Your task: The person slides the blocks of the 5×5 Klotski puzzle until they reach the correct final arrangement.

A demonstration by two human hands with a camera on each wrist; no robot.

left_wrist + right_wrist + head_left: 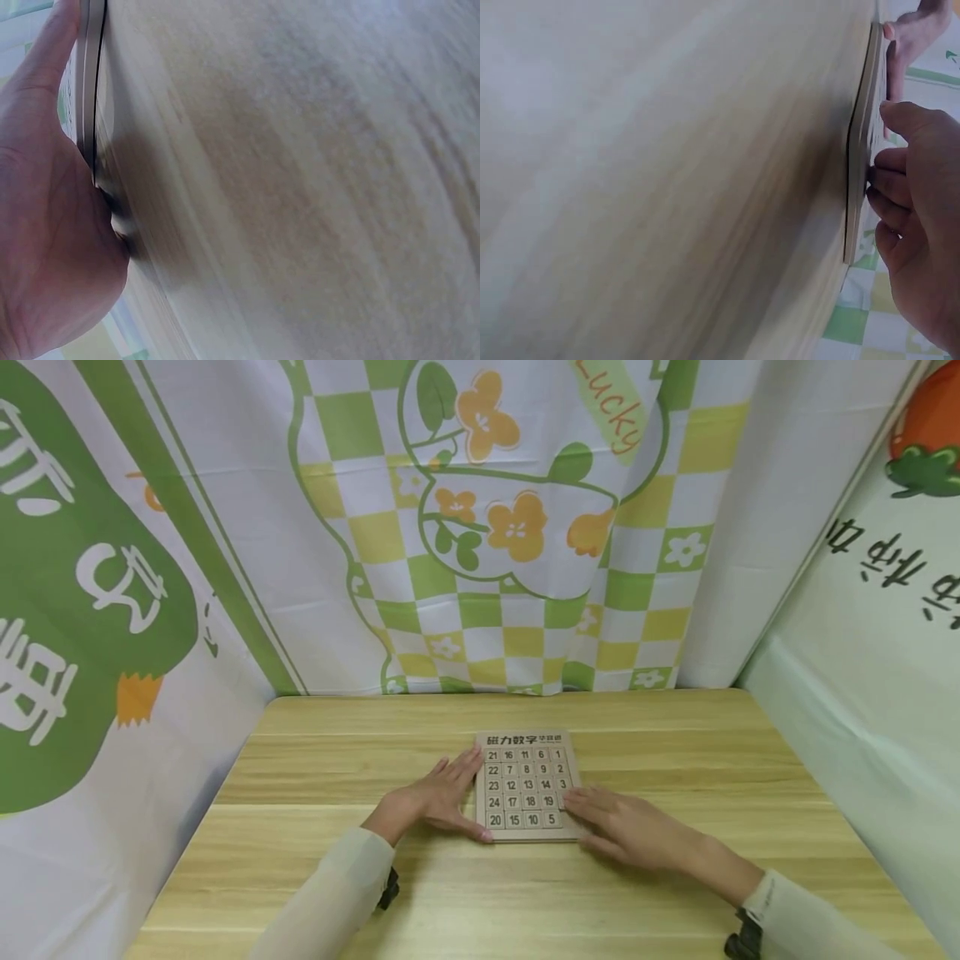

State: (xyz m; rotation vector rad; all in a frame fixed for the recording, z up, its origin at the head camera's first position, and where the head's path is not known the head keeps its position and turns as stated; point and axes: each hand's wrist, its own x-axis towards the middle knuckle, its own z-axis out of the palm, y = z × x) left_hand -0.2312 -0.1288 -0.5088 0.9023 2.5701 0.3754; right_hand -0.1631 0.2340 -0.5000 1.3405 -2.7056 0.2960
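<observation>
A square wooden number sliding puzzle [522,832] lies flat on the table, with dark printed characters along its top border and rows of numbered tiles. My left hand [442,797] rests at its left side, thumb at the lower left corner and straight fingers by the upper left edge. In the left wrist view the thumb [49,49] lies along the board's edge. Fingertips of my right hand [633,828] touch the right column just below the 3 tile, covering most of the tile there. The bottom right cell holds no tile. The right wrist view shows several fingers [891,187] bent beside the board.
The wood-grain table [337,727] extends around the puzzle. Behind it hangs a green and yellow checked curtain [525,618] with flowers. Printed cloths stand along the left [90,827] and right [847,635] sides. A dark band sits on each wrist.
</observation>
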